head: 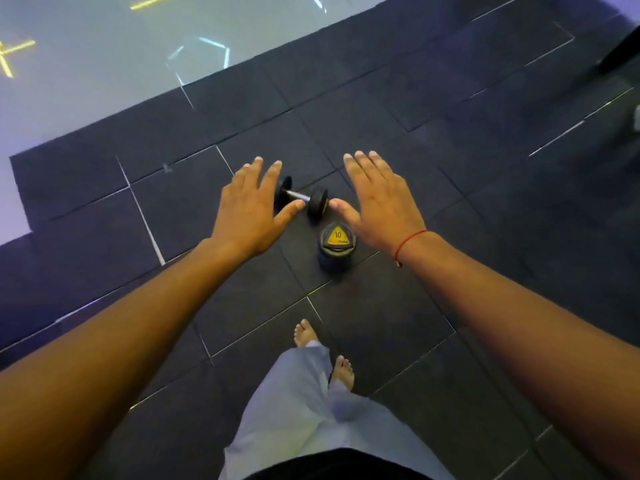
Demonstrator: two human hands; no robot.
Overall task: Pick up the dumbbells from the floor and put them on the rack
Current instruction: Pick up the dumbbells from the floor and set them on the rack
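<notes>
Red string bracelet (410,239), pale blue trousers (304,403), bare feet (304,332)

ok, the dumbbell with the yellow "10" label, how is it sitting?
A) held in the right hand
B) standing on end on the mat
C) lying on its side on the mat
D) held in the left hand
B: the dumbbell marked 10 stands on end on the floor mat, its labelled end cap facing up, while the left hand and right hand hover open above it.

The left hand (254,206) covered part of the lying dumbbell (313,199). The standing dumbbell (337,249) hid its own lower end. Its logo text was too blurry to read.
</notes>
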